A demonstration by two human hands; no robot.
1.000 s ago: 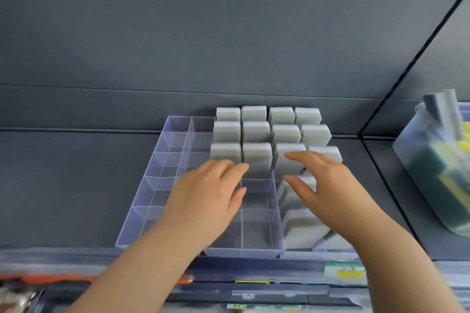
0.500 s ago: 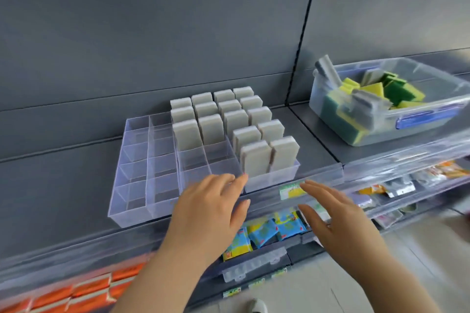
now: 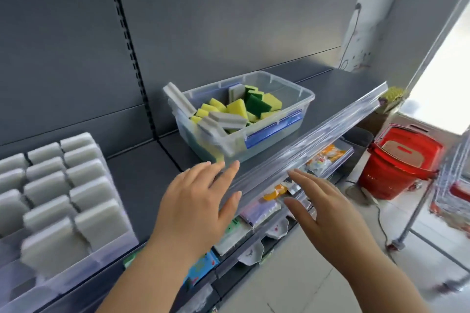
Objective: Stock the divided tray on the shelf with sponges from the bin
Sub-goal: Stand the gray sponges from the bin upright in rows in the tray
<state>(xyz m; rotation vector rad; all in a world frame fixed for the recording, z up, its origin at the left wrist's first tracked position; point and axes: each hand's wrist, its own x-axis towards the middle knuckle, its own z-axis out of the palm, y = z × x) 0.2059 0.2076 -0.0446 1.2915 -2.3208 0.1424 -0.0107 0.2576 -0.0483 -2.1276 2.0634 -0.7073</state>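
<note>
1. Sponges (image 3: 236, 109): yellow-green and grey stock, heaped loose in the clear bin (image 3: 302, 112), which is set on the shelf (image 3: 142, 175) to the right of the divided tray (image 3: 76, 274).
2. Divided tray: the compartments in view are filled with upright grey sponges (image 3: 86, 185); its left part is cut off.
3. Left hand (image 3: 195, 206), right hand (image 3: 328, 213): fingers are spread flat and nothing is held.
4. Step judged: a reach towards the bin for fresh stock. Next, one sponge is to be pinched from the heap.

Bare left hand (image 3: 195, 208), bare right hand (image 3: 328, 213), bare forearms, short plain fingernails
</note>
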